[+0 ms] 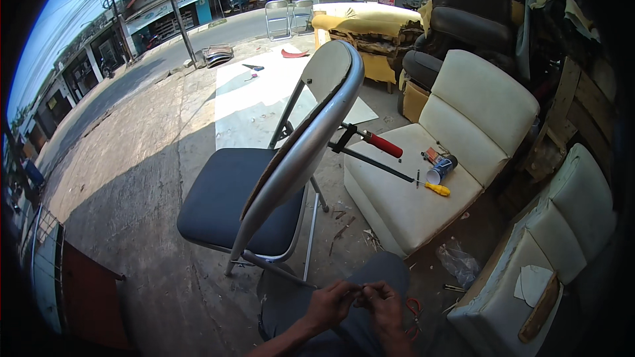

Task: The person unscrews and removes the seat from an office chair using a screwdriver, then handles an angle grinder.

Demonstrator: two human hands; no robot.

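My left hand [333, 304] and my right hand [383, 304] meet fingertip to fingertip over my lap. Both are closed in a pinch; whatever lies between the fingers is too small to make out. Just ahead of them stands a folding chair with a dark padded seat [231, 201] and a bent silver tube frame [297, 158]. A bar clamp with a red handle [382, 145] is attached at the chair's backrest, its dark bar reaching to the right. Red-handled pliers [413, 318] lie beside my right hand.
A cream upholstered chair [390, 175] to the right bears a yellow-handled screwdriver [436, 189] and a blue can [442, 168]. Another cream seat [509, 268] stands nearer right, a clear plastic bag [458, 261] close by. Behind are a white sheet [235, 109] and a torn yellow sofa [370, 23].
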